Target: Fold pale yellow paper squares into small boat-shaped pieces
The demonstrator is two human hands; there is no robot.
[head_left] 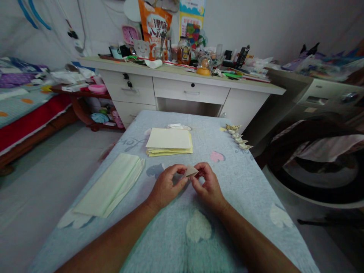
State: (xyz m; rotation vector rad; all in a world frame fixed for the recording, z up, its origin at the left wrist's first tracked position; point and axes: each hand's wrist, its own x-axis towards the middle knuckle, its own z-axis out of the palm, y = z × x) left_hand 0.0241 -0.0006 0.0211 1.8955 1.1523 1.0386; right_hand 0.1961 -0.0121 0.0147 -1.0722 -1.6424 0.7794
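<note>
Between my two hands, just above the cloth-covered table [233, 223], is a small folded piece of paper [191, 171] with a triangular shape. My left hand [170, 184] pinches its left side between thumb and fingers. On the other side, my right hand [208, 184] grips the right corner the same way. Beyond the hands lies a stack of cream and yellow paper sheets [170, 138]. Left of my left hand rests a larger folded pale green sheet [110, 185]. A row of several small folded paper pieces [240, 140] stands near the table's right edge.
A white desk [182, 89] with drawers stands behind the table, its top crowded with jars, bags and small items. To the right is a front-loading washing machine [327, 98] with clothes at its open door. A bed [31, 110] and a low wooden shelf [82, 98] are on the left.
</note>
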